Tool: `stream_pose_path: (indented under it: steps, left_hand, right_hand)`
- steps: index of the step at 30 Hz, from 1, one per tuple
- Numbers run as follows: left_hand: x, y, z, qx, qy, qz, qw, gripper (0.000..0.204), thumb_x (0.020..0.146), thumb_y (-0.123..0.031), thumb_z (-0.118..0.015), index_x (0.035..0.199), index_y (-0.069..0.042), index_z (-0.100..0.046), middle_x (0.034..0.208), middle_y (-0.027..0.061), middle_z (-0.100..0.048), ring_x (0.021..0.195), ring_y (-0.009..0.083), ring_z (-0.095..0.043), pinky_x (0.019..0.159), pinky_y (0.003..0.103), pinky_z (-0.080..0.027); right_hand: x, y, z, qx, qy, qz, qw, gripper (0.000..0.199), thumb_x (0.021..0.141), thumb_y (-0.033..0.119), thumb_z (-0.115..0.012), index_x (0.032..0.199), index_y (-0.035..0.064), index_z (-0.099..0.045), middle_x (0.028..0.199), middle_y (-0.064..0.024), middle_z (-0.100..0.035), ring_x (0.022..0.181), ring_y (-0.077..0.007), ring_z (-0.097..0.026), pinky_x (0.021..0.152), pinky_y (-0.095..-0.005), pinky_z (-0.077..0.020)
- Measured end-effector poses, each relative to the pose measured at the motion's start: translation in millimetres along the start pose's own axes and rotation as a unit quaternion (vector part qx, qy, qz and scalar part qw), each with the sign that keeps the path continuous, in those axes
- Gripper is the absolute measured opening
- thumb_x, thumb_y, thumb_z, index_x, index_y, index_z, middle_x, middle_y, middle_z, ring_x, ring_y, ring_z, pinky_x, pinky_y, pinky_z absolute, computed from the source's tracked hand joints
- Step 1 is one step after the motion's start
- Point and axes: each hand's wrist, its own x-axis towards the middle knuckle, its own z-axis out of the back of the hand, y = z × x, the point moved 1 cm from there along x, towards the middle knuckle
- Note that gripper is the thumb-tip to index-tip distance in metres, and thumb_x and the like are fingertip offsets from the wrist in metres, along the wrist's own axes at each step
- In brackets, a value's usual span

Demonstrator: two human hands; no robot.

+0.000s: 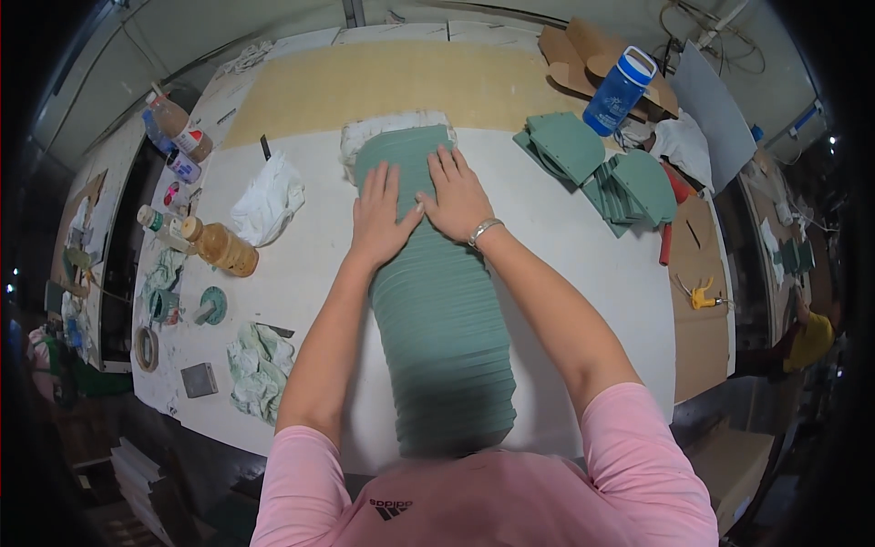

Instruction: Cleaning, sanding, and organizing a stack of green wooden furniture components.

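A long stack of thin green panels (447, 337) runs from near my body toward the middle of the table, its layered edges facing me. My left hand (381, 214) lies flat on the upper face of the stack near its far end. Beside it, my right hand (456, 196) rests flat too, with a metal bracelet on the wrist. Fingers of both hands stretch away from me, and the thumbs nearly meet. White wrapping (349, 146) shows around the stack's far end.
More green panels (570, 150) lie fanned at the right, near a blue water bottle (620, 91) and cardboard (583, 55). A yellow-handled tool (702, 296) sits at the right edge. On the left are a drink bottle (219, 246), white cloth (269, 201) and green-stained cloth (260, 365).
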Motion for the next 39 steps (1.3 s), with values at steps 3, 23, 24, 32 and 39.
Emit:
stream_pose_path:
  steps: [3, 23, 24, 32, 39]
  left_hand:
    - [6, 8, 1, -0.292, -0.017, 0.054, 0.955, 0.076, 0.095, -0.043, -0.049, 0.15, -0.002, -0.018, 0.157, 0.0177, -0.018, 0.144, 0.0311, -0.019, 0.115, 0.041, -0.019]
    - [13, 13, 13, -0.53, 0.021, 0.197, 0.825, 0.079, 0.097, -0.032, -0.054, 0.152, 0.0, -0.007, 0.153, 0.021, -0.024, 0.137, 0.0282, -0.032, 0.111, 0.034, -0.029]
    - [13, 13, 9, -0.529, 0.02, 0.196, 0.825, 0.079, 0.097, -0.032, -0.054, 0.152, 0.0, -0.007, 0.153, 0.021, -0.024, 0.137, 0.0282, -0.032, 0.111, 0.034, -0.029]
    - [-17, 21, -3, -0.561, 0.01, 0.233, 0.794, 0.076, 0.1, -0.035, -0.045, 0.152, -0.001, -0.002, 0.154, 0.0212, -0.021, 0.139, 0.027, -0.03, 0.111, 0.033, -0.028]
    - [-63, 33, -10, -0.639, 0.048, 0.258, 0.723, 0.076, 0.101, -0.038, -0.041, 0.151, 0.002, 0.0, 0.156, 0.0207, -0.016, 0.143, 0.027, -0.023, 0.113, 0.033, -0.024]
  right_hand:
    - [5, -34, -16, 0.152, -0.025, -0.071, 0.985, 0.075, 0.092, 0.041, -0.052, 0.145, -0.0045, -0.026, 0.15, -0.0248, -0.027, 0.141, -0.0357, -0.025, 0.112, -0.0417, -0.028]
    - [25, -47, -25, 0.646, 0.077, -0.247, 0.718, 0.064, 0.094, 0.03, -0.054, 0.145, -0.0003, -0.029, 0.132, -0.0189, -0.051, 0.119, -0.0251, -0.051, 0.1, -0.0343, -0.0414]
    - [29, -54, -26, 0.65, 0.083, -0.265, 0.707, 0.059, 0.096, 0.031, -0.052, 0.143, -0.0011, -0.035, 0.131, -0.0166, -0.053, 0.118, -0.0228, -0.053, 0.1, -0.0335, -0.0417]
    - [65, -50, -32, 0.363, 0.03, -0.249, 0.897, 0.065, 0.094, 0.032, -0.047, 0.147, 0.0005, -0.027, 0.137, -0.0262, -0.048, 0.125, -0.0358, -0.049, 0.103, -0.0368, -0.0382]
    - [3, -36, -6, 0.623, 0.035, -0.307, 0.719, 0.067, 0.099, 0.043, -0.043, 0.148, 0.0, -0.025, 0.148, -0.0166, -0.035, 0.135, -0.023, -0.034, 0.111, -0.0346, -0.0277]
